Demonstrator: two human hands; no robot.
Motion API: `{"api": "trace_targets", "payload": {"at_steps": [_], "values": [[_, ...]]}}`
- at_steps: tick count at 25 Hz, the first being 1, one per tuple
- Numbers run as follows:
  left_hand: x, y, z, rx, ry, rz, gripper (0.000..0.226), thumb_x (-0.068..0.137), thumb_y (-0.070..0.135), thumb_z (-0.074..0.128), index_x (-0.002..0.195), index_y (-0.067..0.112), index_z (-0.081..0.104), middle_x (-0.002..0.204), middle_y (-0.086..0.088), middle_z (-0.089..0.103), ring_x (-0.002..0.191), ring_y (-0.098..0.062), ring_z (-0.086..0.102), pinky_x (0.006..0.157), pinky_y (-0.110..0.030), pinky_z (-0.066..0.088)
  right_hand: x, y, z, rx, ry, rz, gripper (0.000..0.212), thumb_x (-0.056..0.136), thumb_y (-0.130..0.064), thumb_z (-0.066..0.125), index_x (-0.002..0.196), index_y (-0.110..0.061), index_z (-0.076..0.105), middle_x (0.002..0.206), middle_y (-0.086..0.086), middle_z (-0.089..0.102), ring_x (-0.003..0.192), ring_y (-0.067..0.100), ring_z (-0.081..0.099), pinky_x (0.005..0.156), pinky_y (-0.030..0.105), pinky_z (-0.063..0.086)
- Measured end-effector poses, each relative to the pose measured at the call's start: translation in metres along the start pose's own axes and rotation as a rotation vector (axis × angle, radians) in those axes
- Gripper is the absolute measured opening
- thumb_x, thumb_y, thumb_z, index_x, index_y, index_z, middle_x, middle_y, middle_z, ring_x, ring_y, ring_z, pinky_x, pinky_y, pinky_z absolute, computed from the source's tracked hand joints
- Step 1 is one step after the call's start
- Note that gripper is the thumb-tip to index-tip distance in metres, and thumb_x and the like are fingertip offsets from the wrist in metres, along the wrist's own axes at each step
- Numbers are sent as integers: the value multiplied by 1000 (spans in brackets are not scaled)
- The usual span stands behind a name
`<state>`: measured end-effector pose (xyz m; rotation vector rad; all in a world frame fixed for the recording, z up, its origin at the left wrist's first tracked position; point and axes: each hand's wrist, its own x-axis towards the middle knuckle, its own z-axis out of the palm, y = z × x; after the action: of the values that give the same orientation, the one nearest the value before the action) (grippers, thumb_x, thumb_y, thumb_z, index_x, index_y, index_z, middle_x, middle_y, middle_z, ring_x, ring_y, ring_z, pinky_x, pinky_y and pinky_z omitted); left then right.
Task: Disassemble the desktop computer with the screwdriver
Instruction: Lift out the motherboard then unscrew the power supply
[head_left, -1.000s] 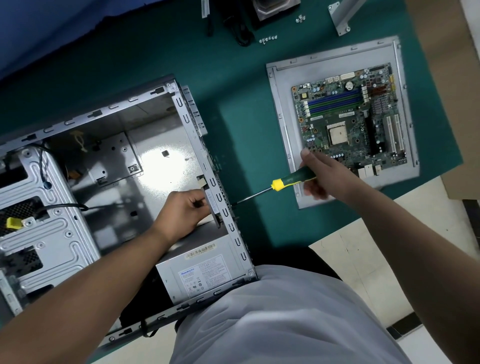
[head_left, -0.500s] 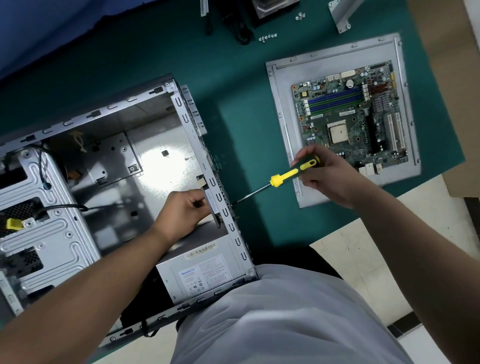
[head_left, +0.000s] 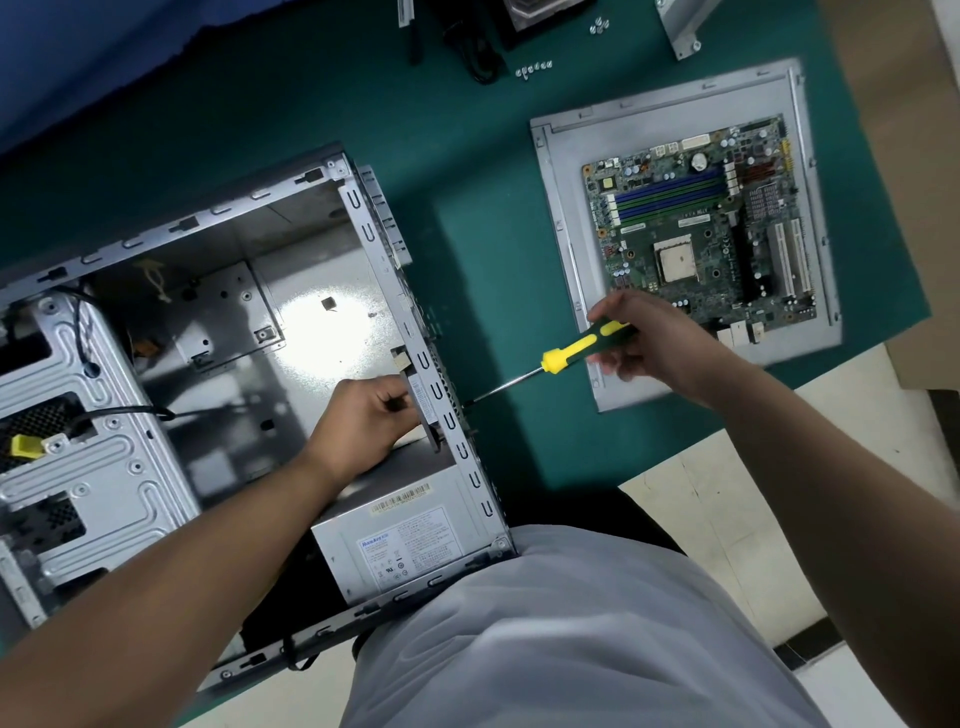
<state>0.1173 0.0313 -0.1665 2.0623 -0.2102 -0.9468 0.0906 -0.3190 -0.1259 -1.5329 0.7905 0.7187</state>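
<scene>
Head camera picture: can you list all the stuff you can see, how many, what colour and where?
computer case: one, silver-grey, open, on the left of the mat
power supply: one, grey with a white label, in the case's near corner
motherboard: one, green, lying on a metal panel
metal panel: one, grey, on the right of the mat
screws: a small row and a few loose, silver, at the far edge
mat: one, dark green, under everything
screwdriver: one, yellow and black handle, tip at the case's back wall
left hand: inside the case, gripping a part at its back wall
right hand: holding the screwdriver handle
</scene>
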Motion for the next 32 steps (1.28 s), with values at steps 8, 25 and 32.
{"api": "trace_targets", "payload": {"at_steps": [8,25,32], "values": [[0,1,1,17,8,9,15,86,-4,72,74,5,75,75,-9,74,79,-34,71,79,-48,55,-3,4,2,-76,33,13,29,92,-47,55,98,-19,59,73,11,64,56,21,54,51,29,41],[0,-1,0,-6,-5,6,14,87,-4,71,76,5,75,75,-11,74,80,-39,70,79,-49,55,-1,7,9,-75,105,-86,17,100,-12,58,87,-21,63,77,-7,60,67,17,56,62,30,52],[-1,-2,1,-21,2,4,16,87,-3,72,77,9,77,76,-8,76,82,-37,71,79,-47,56,-3,7,7,159,15,-51,49,79,23,42,74,-20,66,90,6,64,80,20,57,71,29,54]]}}
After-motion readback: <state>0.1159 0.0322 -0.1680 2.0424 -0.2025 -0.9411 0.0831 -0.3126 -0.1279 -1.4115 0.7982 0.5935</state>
